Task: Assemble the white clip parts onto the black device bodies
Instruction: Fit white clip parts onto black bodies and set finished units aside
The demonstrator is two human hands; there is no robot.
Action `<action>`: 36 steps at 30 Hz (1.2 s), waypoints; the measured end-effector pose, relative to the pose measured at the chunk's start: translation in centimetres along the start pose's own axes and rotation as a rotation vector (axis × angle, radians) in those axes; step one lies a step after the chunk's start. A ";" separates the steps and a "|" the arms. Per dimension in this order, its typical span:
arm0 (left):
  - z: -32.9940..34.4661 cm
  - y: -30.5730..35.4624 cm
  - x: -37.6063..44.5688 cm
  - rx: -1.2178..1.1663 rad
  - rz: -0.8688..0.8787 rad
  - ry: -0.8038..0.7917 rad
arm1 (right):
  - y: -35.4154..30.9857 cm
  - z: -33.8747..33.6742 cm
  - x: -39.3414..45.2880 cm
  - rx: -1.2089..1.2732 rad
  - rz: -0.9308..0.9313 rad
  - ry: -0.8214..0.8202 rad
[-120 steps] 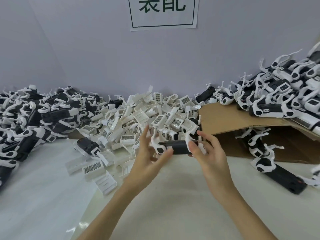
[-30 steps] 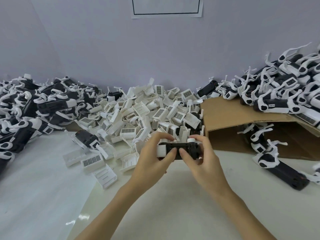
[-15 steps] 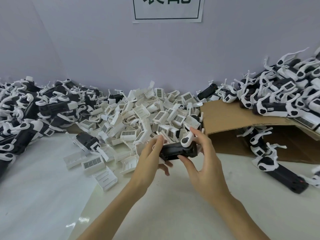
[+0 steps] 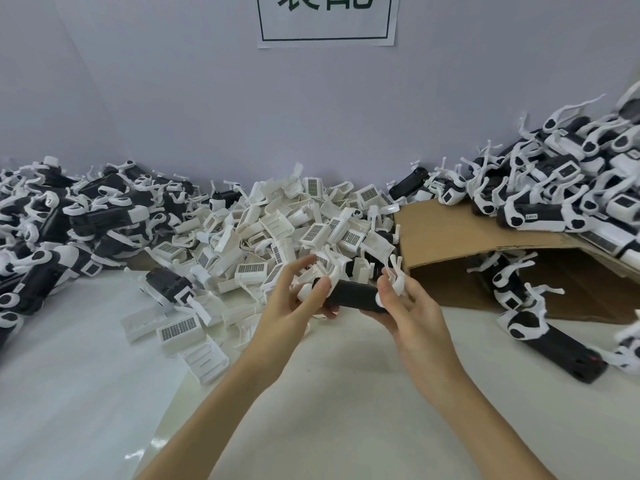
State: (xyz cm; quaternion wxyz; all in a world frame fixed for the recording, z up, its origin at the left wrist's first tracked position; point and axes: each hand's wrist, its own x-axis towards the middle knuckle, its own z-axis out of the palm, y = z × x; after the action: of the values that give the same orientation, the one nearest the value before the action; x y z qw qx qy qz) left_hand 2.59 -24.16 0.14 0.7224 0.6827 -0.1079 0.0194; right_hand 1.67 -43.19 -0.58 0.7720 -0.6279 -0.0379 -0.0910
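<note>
I hold a black device body (image 4: 353, 295) level above the white table, just in front of the pile of loose white clip parts (image 4: 294, 230). My left hand (image 4: 294, 303) grips its left end, thumb on the white clip there, with the other fingers spread. My right hand (image 4: 405, 313) holds the right end, where a white forked clip (image 4: 396, 278) sticks up between the fingers. The underside of the body is hidden by my palms.
Heaps of black-and-white devices lie at the far left (image 4: 52, 220) and on a brown cardboard sheet (image 4: 450, 233) at the right. One device (image 4: 554, 344) lies on the table at right. Loose white clip parts (image 4: 180, 330) lie left of my hands.
Since half a second ago the device has turned in my hands and sits slightly higher. My left fingers have spread apart. My right hand has shifted its hold at the right end.
</note>
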 end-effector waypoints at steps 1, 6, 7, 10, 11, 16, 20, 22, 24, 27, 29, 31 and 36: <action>-0.1 0.0 0.0 0.007 0.002 0.007 | 0.0 0.0 0.0 -0.013 0.005 -0.008; -1.7 0.6 0.4 0.004 0.033 -0.157 | -0.7 -0.2 0.0 -0.031 -0.037 0.045; -2.4 0.9 0.5 0.032 0.020 -0.221 | -0.8 -0.2 0.1 0.006 -0.040 0.044; -3.5 1.3 0.6 0.167 -0.025 -0.348 | -0.9 -0.2 0.1 0.040 -0.005 -0.020; -3.3 1.2 0.6 0.172 -0.045 -0.344 | -0.9 -0.2 0.1 0.054 0.012 -0.056; 0.0 -0.4 -0.2 -0.175 -0.101 -0.206 | -0.7 0.3 -0.7 -0.226 -0.016 -0.327; -0.4 0.0 0.0 0.072 -0.063 -0.210 | -0.4 0.4 -0.8 -0.090 0.049 -0.272; -1.0 0.7 0.1 0.208 -0.029 -0.118 | -0.4 0.2 -0.4 -0.014 0.080 -0.205; -1.3 1.0 0.2 0.280 0.028 -0.019 | -0.7 -0.1 -0.3 -0.073 0.077 -0.172; -1.7 0.8 0.4 0.320 0.050 0.064 | -1.1 -0.7 -0.4 -0.356 0.048 -0.258; -1.8 0.8 0.5 0.136 -0.072 -0.031 | -1.2 -0.8 -0.6 -0.419 0.062 -0.295; -1.9 1.0 0.4 0.038 -0.157 -0.141 | -1.4 -1.0 -0.6 -0.439 0.016 -0.305; -0.8 1.1 0.1 0.245 -0.148 -0.039 | -2.5 -2.1 -0.4 -0.445 -0.042 -0.379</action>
State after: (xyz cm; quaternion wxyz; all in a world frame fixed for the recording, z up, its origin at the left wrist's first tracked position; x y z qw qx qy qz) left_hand 2.57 -23.26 1.22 0.6309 0.7721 -0.0680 -0.0343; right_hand 0.70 -45.74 1.34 0.5923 -0.7867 -0.1736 0.0061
